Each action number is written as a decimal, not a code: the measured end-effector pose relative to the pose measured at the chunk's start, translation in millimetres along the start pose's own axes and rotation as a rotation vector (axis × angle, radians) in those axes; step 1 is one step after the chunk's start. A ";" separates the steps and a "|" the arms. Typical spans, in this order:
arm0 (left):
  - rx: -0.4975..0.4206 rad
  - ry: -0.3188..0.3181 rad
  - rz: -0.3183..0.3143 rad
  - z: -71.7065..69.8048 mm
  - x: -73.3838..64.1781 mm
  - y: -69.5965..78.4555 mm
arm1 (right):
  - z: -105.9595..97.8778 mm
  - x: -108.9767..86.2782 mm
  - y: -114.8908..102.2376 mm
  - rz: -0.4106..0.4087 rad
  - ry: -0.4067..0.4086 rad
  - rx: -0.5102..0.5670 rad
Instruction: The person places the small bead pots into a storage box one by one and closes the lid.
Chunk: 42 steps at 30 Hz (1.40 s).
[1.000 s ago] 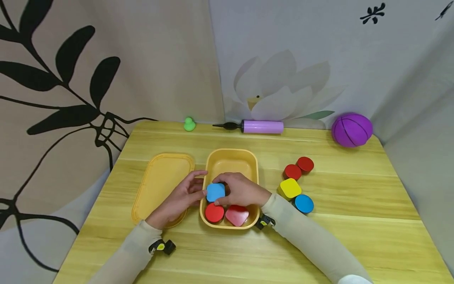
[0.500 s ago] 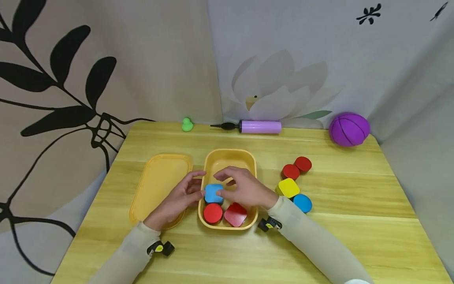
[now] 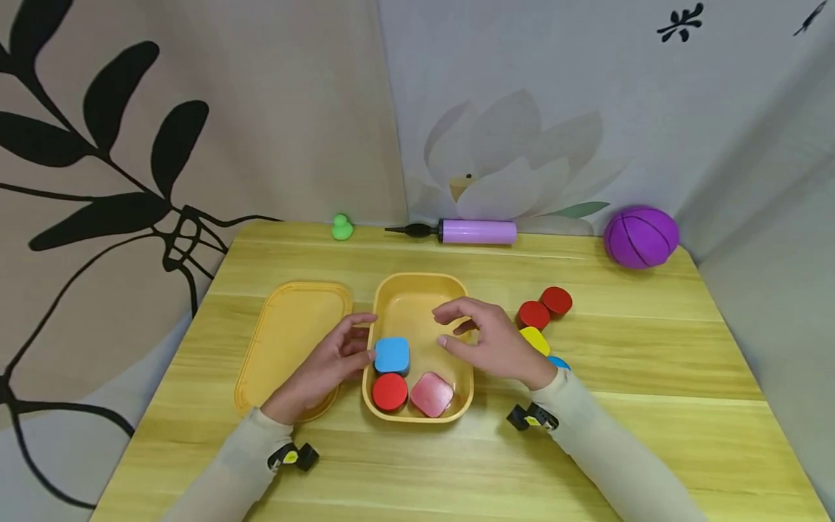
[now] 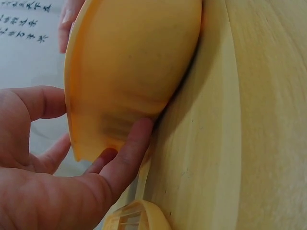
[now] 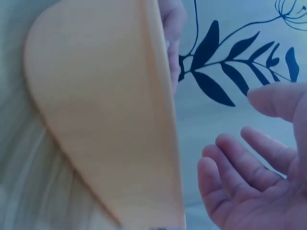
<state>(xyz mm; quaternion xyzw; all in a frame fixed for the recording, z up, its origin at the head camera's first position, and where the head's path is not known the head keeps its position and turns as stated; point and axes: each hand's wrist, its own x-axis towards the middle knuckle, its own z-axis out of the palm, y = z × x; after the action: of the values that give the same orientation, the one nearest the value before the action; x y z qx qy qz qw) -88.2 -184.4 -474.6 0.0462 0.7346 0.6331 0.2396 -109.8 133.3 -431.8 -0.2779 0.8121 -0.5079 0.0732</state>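
Observation:
A yellow plastic box stands in the middle of the table. Inside it, a blue rounded-square block lies against the left wall, with a red round block just in front and a pinkish-red rounded-square block at the front right. My left hand rests its relaxed fingers and thumb against the box's left side; the left wrist view shows fingertips on the outer wall and the thumb at the rim. My right hand hovers over the box's right rim, fingers spread and loosely bent, holding nothing.
The box's yellow lid lies flat to the left, partly under my left hand. Two red round blocks, a yellow block and a blue block sit to the right. Behind are a green toy, purple pump and purple ball.
My right hand has let go of the blue rounded-square block inside the box and moved right, over the right rim. My left hand stays at the box's left side.

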 end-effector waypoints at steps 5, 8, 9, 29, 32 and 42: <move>-0.001 0.005 -0.003 0.5 -0.9 -0.9 | -15.3 -15.7 5.8 0.025 0.047 -0.001; -0.003 0.011 -0.005 0.9 -0.7 -1.1 | -24.8 -26.5 10.6 0.033 0.083 -0.016; -0.002 0.014 -0.006 1.1 -0.6 -0.9 | -28.2 -30.4 12.0 0.034 0.095 -0.022; 0.002 0.018 -0.012 3.3 -0.1 1.2 | -76.1 -118.3 57.7 0.228 0.287 -0.141; 0.004 0.014 -0.007 3.4 1.4 1.4 | -76.0 -127.9 62.6 0.268 0.272 -0.152; 0.006 0.027 -0.027 2.4 -0.3 -1.0 | -71.9 -142.4 70.7 0.361 0.109 -0.191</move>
<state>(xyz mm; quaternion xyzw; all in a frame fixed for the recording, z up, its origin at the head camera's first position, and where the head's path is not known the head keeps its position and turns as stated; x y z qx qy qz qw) -86.7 -182.5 -475.7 0.0281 0.7401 0.6283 0.2382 -46.5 287.9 -482.3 -0.1057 0.8959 -0.4215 0.0925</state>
